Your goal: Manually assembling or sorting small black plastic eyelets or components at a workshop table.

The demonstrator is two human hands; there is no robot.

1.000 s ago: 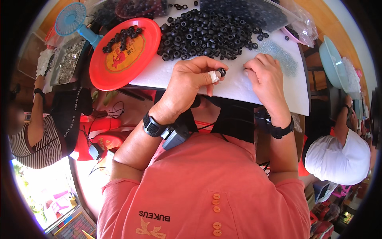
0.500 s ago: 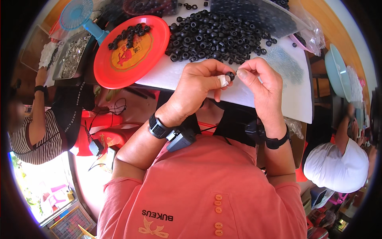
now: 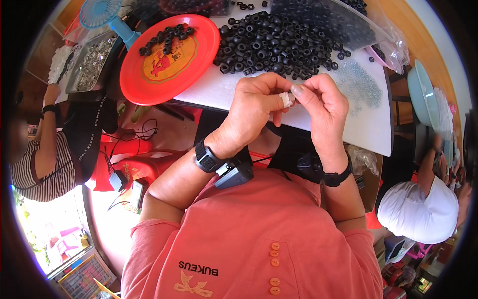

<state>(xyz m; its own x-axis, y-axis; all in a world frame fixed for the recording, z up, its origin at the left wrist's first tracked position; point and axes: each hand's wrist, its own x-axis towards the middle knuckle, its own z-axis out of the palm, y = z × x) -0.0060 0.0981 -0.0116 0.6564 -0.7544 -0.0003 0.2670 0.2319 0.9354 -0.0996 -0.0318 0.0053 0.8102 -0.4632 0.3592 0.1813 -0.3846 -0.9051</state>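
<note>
My left hand (image 3: 255,105) is closed in a pinch on a small black ring-shaped piece, with white tape wrapped on one finger. Little of that piece shows now between the fingertips. My right hand (image 3: 326,109) meets it from the other side, thumb and forefinger pressed together; whatever they pinch is hidden or too small to name. Both hands are over the near edge of the white table covering (image 3: 373,132). Just beyond them spreads a big heap of black round pieces with holes (image 3: 276,45).
A round red tray (image 3: 201,67) holding several black pieces (image 3: 168,37) lies left of the heap. Tiny clear bits (image 3: 358,84) are scattered at right. A clear plastic bin (image 3: 333,22) stands behind. A blue fan (image 3: 122,30) is at far left; people sit on both sides.
The fingertips of both hands have come closer together, and the black piece seen between them is now mostly covered. The whole view has shifted slightly.
</note>
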